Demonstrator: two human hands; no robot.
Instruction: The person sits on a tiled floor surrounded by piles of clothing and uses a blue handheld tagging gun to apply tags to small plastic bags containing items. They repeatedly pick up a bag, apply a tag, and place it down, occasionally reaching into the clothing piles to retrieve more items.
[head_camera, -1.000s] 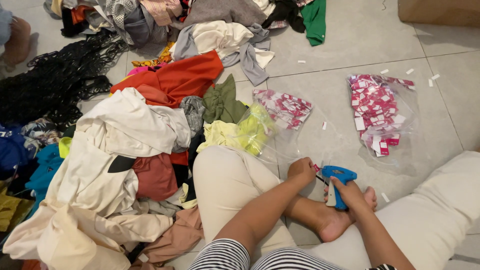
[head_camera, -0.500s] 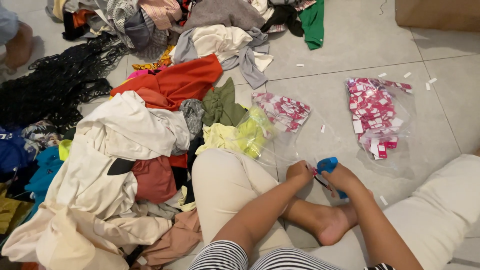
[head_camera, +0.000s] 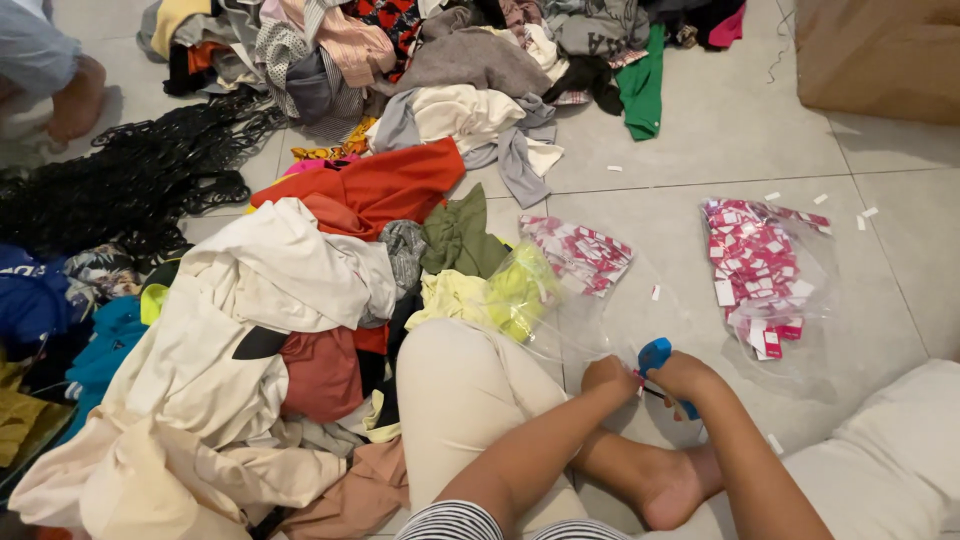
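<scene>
I sit on the tiled floor with legs crossed. My right hand (head_camera: 690, 380) grips a blue tagging gun (head_camera: 655, 355) just above my bare foot (head_camera: 675, 490). My left hand (head_camera: 608, 377) is closed right beside it, touching the tool's front end; I cannot tell whether it pinches anything. Just ahead of my hands lies a clear plastic bag of pink and white tags (head_camera: 578, 255), and a second such bag (head_camera: 755, 270) lies further right.
A big heap of mixed clothes (head_camera: 290, 290) covers the floor on my left and at the top. Black hangers (head_camera: 130, 180) lie in a pile at the far left. Another person's bare foot (head_camera: 75, 100) shows at the top left. A brown cardboard box (head_camera: 880, 55) stands top right.
Both hands have lifted slightly away from my foot and closed in together, bringing the blue tool up with them. The view has shifted a little.
</scene>
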